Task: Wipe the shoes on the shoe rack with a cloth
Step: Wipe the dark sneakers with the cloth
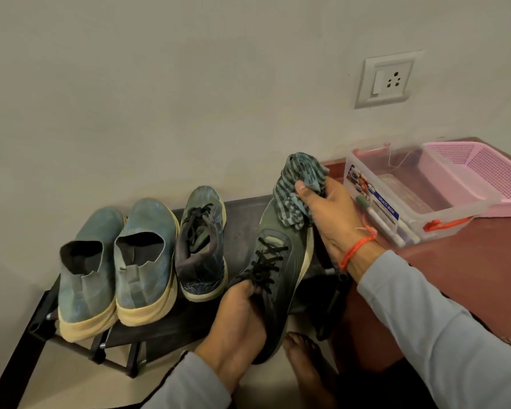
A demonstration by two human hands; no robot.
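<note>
Now: left hand (239,314) gripping laced shoe (281,261) at its heel end, tilted over rack (242,219). Right hand (328,219) clutching bunched striped cloth (300,187) against toe. Left of left hand, three shoes (142,258) on rack.

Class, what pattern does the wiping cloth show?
Grey and teal stripes on the crumpled cloth, head view.

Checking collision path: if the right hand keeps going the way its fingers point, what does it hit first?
Probably the wall. The right hand, gripping the striped cloth, points up and away over the held shoe's toe; nothing visible between, though depth is unclear.
</note>
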